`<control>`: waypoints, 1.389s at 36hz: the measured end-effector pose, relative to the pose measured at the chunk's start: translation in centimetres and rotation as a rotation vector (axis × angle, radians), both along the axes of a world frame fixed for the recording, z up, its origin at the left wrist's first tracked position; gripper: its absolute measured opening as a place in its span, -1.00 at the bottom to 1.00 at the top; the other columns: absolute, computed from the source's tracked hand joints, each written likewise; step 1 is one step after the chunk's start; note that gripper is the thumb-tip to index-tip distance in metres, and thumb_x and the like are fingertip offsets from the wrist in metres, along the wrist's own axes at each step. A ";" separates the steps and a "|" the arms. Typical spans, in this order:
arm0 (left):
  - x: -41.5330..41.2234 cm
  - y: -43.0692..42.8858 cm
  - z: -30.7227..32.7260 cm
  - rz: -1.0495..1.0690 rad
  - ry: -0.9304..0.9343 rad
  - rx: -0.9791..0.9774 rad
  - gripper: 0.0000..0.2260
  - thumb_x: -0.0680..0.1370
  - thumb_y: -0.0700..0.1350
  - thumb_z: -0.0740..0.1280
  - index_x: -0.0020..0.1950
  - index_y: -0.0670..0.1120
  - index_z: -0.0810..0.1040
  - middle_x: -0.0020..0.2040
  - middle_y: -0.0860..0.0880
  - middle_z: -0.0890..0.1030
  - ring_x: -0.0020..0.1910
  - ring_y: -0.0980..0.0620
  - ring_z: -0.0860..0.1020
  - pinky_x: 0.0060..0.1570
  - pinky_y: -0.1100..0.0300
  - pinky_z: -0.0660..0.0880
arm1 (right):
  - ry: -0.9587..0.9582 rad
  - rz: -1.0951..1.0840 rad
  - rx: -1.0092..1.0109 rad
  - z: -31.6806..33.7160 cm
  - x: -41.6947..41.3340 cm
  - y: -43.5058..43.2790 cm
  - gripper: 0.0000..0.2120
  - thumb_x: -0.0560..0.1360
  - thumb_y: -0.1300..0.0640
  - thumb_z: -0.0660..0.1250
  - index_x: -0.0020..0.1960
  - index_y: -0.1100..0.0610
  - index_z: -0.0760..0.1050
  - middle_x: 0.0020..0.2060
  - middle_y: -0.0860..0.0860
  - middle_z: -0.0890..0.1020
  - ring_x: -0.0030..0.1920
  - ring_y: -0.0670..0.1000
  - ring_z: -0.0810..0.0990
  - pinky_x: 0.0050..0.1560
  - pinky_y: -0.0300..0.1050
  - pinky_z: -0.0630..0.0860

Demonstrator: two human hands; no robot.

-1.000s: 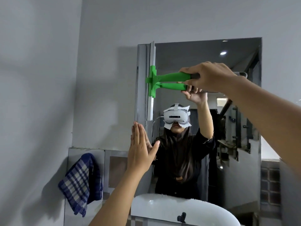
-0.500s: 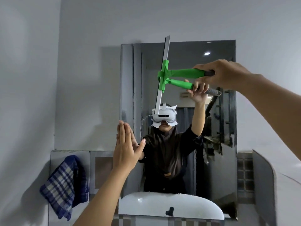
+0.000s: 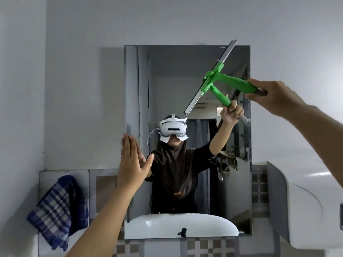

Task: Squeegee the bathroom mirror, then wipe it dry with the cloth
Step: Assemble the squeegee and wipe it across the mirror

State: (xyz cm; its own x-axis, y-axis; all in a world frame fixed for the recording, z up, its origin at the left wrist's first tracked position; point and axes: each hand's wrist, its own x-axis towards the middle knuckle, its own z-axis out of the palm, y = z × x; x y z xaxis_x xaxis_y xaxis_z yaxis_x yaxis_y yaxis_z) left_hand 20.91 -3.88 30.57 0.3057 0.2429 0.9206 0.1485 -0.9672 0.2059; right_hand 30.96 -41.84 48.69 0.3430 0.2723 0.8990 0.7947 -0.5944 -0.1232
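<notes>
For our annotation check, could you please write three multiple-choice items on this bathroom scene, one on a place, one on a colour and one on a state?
1. Where does the checked cloth hang?
A. left of the mirror, low down
B. on the mirror's top edge
C. in the right hand

2. What colour is the squeegee handle?
A. red
B. green
C. yellow

3. How is the left hand held?
A. closed round the cloth
B. closed round the squeegee
C. open and flat, at the mirror's left edge

Answers: 1 A, the blue plaid cloth is draped on the ledge below and left of the glass. 2 B, the handle and its crosspiece are bright green. 3 C, the fingers are straight and together, holding nothing.
</notes>
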 end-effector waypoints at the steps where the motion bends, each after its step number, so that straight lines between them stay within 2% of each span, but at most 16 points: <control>1: 0.2 0.1 -0.1 0.001 0.002 -0.006 -0.17 0.49 0.31 0.07 0.51 -0.22 -0.13 0.54 -0.16 -0.17 0.52 -0.05 -0.16 0.47 0.01 0.01 | 0.004 0.007 0.021 -0.5 0.2 0.0 -0.76 0.51 -0.02 0.27 0.18 -0.13 0.43 -0.37 0.03 0.46 -0.32 0.14 0.43 -0.24 -0.02 0.40; 6: 0.8 0.5 -0.1 0.008 -0.002 -0.047 -0.15 0.47 0.41 -0.09 0.51 -0.19 -0.17 0.54 -0.14 -0.17 0.52 -0.02 -0.19 0.48 0.07 -0.11 | 0.017 0.063 0.122 -2.7 0.0 1.4 -0.78 0.52 0.05 0.27 0.16 -0.04 0.44 -0.43 -0.04 0.41 -0.39 0.08 0.38 -0.26 -0.04 0.38; 8: 1.4 1.0 -0.1 0.005 0.001 -0.075 -0.17 0.47 0.41 -0.08 0.51 -0.15 -0.21 0.54 -0.14 -0.16 0.52 -0.03 -0.19 0.49 0.01 -0.08 | 0.009 0.088 0.147 -3.3 -0.3 2.2 -0.81 0.53 0.07 0.26 0.14 0.01 0.45 -0.44 -0.04 0.40 -0.44 0.04 0.36 -0.31 -0.08 0.35; 11: 1.0 -0.3 0.1 -0.047 -0.075 -0.114 -0.21 0.52 0.29 0.08 0.51 -0.12 -0.20 0.54 -0.17 -0.10 0.52 -0.09 -0.12 0.47 -0.09 -0.01 | 0.022 0.120 0.204 -4.2 -0.9 3.3 -0.84 0.53 0.09 0.26 0.09 0.08 0.45 -0.44 -0.02 0.39 -0.46 0.02 0.34 -0.36 -0.11 0.30; 13: 0.0 -1.8 0.1 -0.103 -0.075 -0.116 -0.26 0.54 0.08 0.25 0.51 -0.22 -0.08 0.54 -0.21 -0.06 0.52 -0.13 -0.08 0.47 -0.06 -0.04 | 0.031 0.144 0.241 -4.7 -1.2 4.1 -0.84 0.52 0.10 0.25 0.08 0.10 0.46 -0.40 0.01 0.42 -0.46 0.02 0.35 -0.40 -0.15 0.28; 15: -0.5 -2.5 0.1 -0.130 -0.104 -0.088 -0.29 0.54 0.01 0.28 0.50 -0.25 -0.04 0.53 -0.22 -0.06 0.52 -0.14 -0.08 0.47 -0.04 -0.06 | 0.046 0.159 0.276 -5.1 -1.6 5.0 -0.85 0.52 0.11 0.25 0.07 0.12 0.46 -0.35 0.04 0.45 -0.43 0.04 0.38 -0.41 -0.16 0.28; 20: 0.6 -0.7 -0.1 -0.023 -0.063 -0.062 -0.22 0.52 0.24 0.12 0.51 -0.22 -0.10 0.54 -0.19 -0.12 0.52 -0.08 -0.15 0.45 0.14 -0.14 | 0.179 0.215 0.422 -6.5 -2.9 7.9 -0.85 0.52 0.10 0.22 0.00 0.17 0.42 -0.37 -0.01 0.43 -0.39 0.05 0.39 -0.35 -0.09 0.34; 24: 0.6 -0.5 -0.1 -0.012 -0.064 -0.025 -0.22 0.53 0.19 0.16 0.51 -0.22 -0.14 0.54 -0.17 -0.16 0.51 -0.06 -0.19 0.42 0.20 -0.21 | 0.241 0.196 0.558 -7.5 -4.9 10.9 -0.85 0.54 0.10 0.19 -0.02 0.19 0.39 -0.28 0.02 0.49 -0.35 0.05 0.48 -0.37 -0.15 0.35; 28: 0.1 -0.9 -0.1 -0.051 -0.067 -0.010 -0.25 0.56 0.13 0.20 0.50 -0.25 -0.11 0.53 -0.21 -0.14 0.51 -0.08 -0.17 0.46 0.08 -0.09 | 0.316 0.216 0.683 -7.8 -6.8 13.6 -0.81 0.55 0.08 0.18 0.05 0.19 0.40 -0.23 0.04 0.52 -0.35 0.00 0.50 -0.43 -0.18 0.31; 32: 0.0 -1.1 -0.1 -0.081 -0.073 -0.024 -0.26 0.56 0.12 0.22 0.50 -0.27 -0.07 0.53 -0.23 -0.11 0.51 -0.11 -0.13 0.46 0.06 -0.05 | 0.358 0.250 0.775 -8.1 -8.2 16.0 -0.82 0.58 0.10 0.15 0.04 0.21 0.40 -0.17 0.06 0.51 -0.42 -0.08 0.45 -0.55 -0.27 0.29; 36: 0.0 -1.0 -0.1 -0.087 -0.090 -0.006 -0.27 0.55 0.04 0.28 0.48 -0.32 -0.01 0.51 -0.30 -0.03 0.50 -0.18 -0.06 0.45 0.06 -0.07 | 0.377 0.256 0.810 -8.8 -9.9 18.8 -0.82 0.57 0.10 0.15 0.06 0.22 0.38 -0.13 0.08 0.51 -0.22 0.06 0.52 -0.40 -0.15 0.33; 39: 0.0 -1.1 -0.1 -0.107 -0.102 -0.011 -0.27 0.54 0.04 0.29 0.48 -0.33 0.00 0.50 -0.31 -0.01 0.50 -0.21 -0.03 0.41 0.09 -0.12 | 0.398 0.259 0.811 -8.8 -10.7 20.1 -0.81 0.57 0.10 0.14 0.06 0.22 0.37 -0.10 0.12 0.55 -0.14 0.13 0.55 -0.28 -0.04 0.41; 42: 0.0 -1.0 -0.3 -0.111 -0.115 -0.003 -0.27 0.54 0.09 0.21 0.49 -0.32 -0.02 0.51 -0.29 -0.03 0.49 -0.14 -0.08 0.42 0.09 -0.13 | 0.397 0.271 0.813 -8.7 -11.1 20.6 -0.81 0.56 0.10 0.15 0.06 0.21 0.38 -0.10 0.14 0.55 -0.12 0.14 0.57 -0.25 -0.01 0.46; 47: 0.1 -0.8 -0.5 -0.110 -0.132 0.000 -0.27 0.54 0.11 0.20 0.49 -0.29 -0.03 0.52 -0.25 -0.06 0.50 -0.10 -0.10 0.45 0.09 -0.08 | 0.368 0.230 0.723 -9.4 -12.0 21.8 -0.82 0.56 0.08 0.16 0.06 0.19 0.38 -0.10 0.11 0.55 -0.10 0.14 0.56 -0.15 0.04 0.51; 50: 0.1 -0.9 -0.6 -0.101 -0.127 -0.001 -0.24 0.53 0.14 0.23 0.50 -0.28 -0.04 0.52 -0.25 -0.06 0.51 -0.11 -0.08 0.46 0.09 -0.07 | 0.362 0.224 0.656 -10.3 -12.7 22.9 -0.82 0.57 0.08 0.15 0.07 0.18 0.35 -0.23 0.01 0.47 -0.13 0.12 0.49 -0.19 0.01 0.42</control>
State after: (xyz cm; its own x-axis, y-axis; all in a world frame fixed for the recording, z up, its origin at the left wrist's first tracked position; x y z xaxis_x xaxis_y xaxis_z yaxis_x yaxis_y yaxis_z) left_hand 21.04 -4.76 29.93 0.2098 0.2177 0.9532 0.0232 -0.9757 0.2178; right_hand 18.31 -18.94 38.43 0.6455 -0.1784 0.7427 0.7303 -0.1408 -0.6685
